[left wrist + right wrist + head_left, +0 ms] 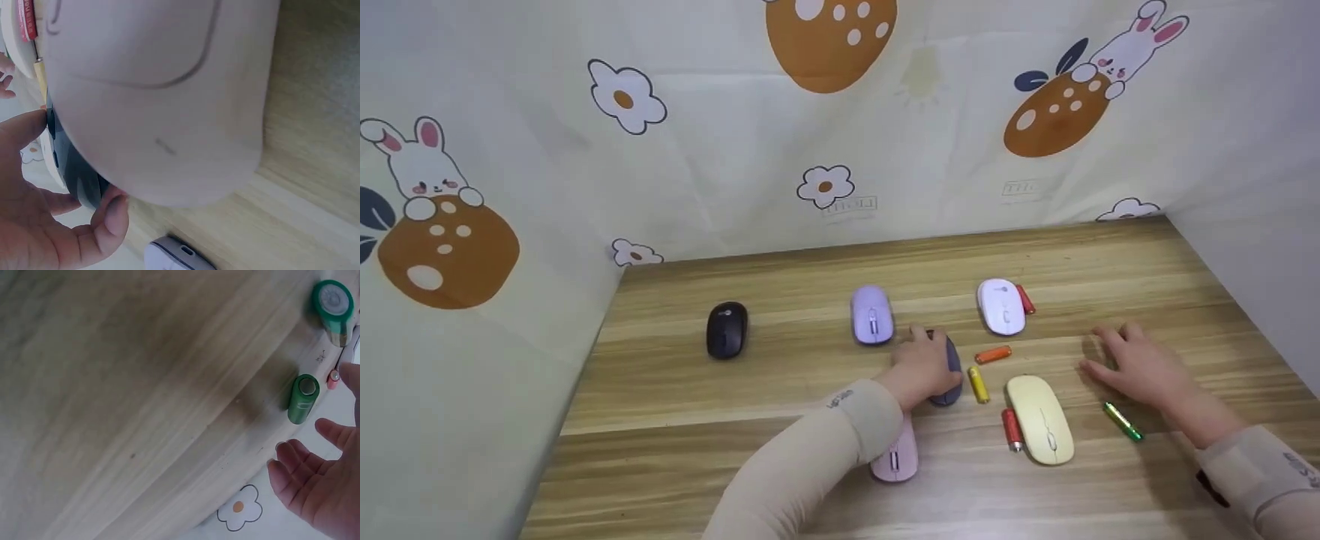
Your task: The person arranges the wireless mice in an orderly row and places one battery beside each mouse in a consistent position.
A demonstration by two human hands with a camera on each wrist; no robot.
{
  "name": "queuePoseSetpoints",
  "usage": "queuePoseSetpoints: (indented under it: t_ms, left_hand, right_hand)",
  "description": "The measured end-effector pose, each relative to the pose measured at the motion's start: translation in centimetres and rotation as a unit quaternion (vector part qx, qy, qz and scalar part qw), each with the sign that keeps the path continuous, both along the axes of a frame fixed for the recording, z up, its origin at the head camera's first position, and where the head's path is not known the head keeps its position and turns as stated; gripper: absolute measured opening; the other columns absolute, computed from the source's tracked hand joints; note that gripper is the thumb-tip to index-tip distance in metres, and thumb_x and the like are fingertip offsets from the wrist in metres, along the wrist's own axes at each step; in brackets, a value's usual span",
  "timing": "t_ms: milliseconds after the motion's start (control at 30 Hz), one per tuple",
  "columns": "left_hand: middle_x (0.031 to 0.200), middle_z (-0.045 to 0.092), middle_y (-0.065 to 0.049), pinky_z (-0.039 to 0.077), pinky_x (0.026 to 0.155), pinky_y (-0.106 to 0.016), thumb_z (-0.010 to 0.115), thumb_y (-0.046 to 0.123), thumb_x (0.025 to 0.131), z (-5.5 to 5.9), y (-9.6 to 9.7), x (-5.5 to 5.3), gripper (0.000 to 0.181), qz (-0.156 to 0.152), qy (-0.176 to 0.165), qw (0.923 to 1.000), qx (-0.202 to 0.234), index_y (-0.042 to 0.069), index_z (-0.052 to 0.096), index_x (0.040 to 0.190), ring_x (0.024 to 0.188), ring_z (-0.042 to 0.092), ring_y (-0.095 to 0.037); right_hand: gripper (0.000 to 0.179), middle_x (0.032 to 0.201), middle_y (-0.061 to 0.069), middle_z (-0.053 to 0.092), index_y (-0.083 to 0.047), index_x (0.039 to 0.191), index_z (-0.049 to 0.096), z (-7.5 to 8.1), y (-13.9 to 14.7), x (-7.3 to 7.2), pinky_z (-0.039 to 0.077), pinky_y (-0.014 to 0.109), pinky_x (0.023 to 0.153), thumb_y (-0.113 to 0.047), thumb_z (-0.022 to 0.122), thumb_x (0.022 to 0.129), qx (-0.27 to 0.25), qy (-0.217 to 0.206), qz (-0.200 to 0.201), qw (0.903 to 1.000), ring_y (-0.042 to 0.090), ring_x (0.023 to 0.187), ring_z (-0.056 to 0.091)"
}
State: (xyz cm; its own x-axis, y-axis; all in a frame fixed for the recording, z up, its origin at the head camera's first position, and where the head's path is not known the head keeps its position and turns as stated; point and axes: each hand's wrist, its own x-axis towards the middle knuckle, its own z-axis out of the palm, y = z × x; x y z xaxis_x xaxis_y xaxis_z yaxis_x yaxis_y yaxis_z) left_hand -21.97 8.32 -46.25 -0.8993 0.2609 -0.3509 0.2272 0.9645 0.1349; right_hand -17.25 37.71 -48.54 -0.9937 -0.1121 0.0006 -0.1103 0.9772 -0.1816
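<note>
In the middle of the table my left hand [921, 365] grips a dark blue-grey computer mouse [952, 367], thumb on one side and fingers on the other. The left wrist view shows the thumb and fingertips at the edges of this dark mouse [76, 163]. Beneath my left forearm lies a pink mouse [897, 454], partly covered by the sleeve. My right hand [1144, 367] hovers over the table's right side with nothing in it, its fingers loosely bent. Close to it lies a green battery [1123, 421]; a second green battery [304, 400] shows by the fingertips in the right wrist view.
A black mouse [727, 330], a purple mouse [872, 315] and a white mouse [1002, 307] stand toward the back. Between the hands are a yellow mouse [1041, 420], an orange battery [994, 355], a yellow battery [979, 384] and a red battery [1012, 430]. Another red battery [1026, 299] touches the white mouse.
</note>
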Motion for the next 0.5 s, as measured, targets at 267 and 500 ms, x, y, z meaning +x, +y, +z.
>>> queuePoseSetpoints:
  t_ms: [267, 500]
  left_hand:
    - [0.133, 0.034, -0.019, 0.047, 0.081, -0.041, 0.064, 0.051, 0.077, -0.1, 1.0, 0.1, 0.077, 0.031, -0.015, 0.9991, 0.026, 0.018, 0.034, 0.139, 0.100, 0.055, -0.027]
    - [0.133, 0.032, -0.021, 0.046, 0.082, -0.041, 0.065, 0.052, 0.076, -0.3, 1.2, 0.2, 0.076, 0.040, -0.024, 0.9982, 0.039, 0.016, 0.035, 0.136, 0.097, 0.056, -0.028]
  right_hand:
    - [0.040, 0.083, 0.033, 0.049, 0.008, 0.100, 0.041, -0.3, 0.7, 0.2, 0.042, 0.047, 0.048, -0.030, 0.049, 0.088, 0.010, -0.044, -0.055, 0.9975, 0.034, 0.058, 0.050]
    - [0.035, 0.064, 0.020, 0.050, 0.008, 0.093, 0.040, -0.6, 0.8, 0.7, 0.039, 0.046, 0.046, -0.027, 0.039, 0.092, -0.012, -0.073, -0.066, 0.9951, 0.028, 0.052, 0.046]
